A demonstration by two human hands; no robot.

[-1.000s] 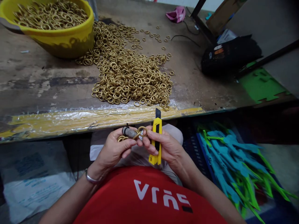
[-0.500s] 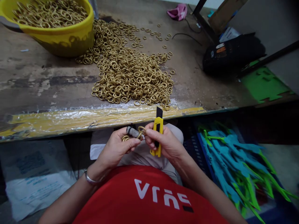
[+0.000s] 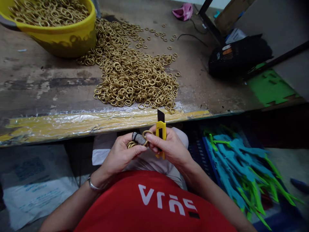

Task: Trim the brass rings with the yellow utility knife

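Note:
My left hand (image 3: 122, 149) is closed around several gold-coloured rings (image 3: 131, 144). A grey cover with a black band (image 3: 139, 138) wraps one of its fingers. My right hand (image 3: 169, 145) grips a yellow utility knife (image 3: 161, 131), its dark blade pointing up and away from me. The thumb and fingertips of that same hand also pinch one gold ring (image 3: 146, 133), right beside the covered finger. Both hands meet over my lap, just below the table's front edge. Behind them a large heap of gold rings (image 3: 135, 77) lies on the table.
A yellow tub (image 3: 65, 40) full of rings stands at the back left of the worn table (image 3: 29, 80). To the right are a black bag-like object (image 3: 238, 54) and a green mat (image 3: 271, 85). Below, a blue crate (image 3: 212, 161) holds turquoise and green pieces.
The knife has tilted and shifted slightly left with my right hand. The pinched ring has turned and moved a little closer to the covered finger.

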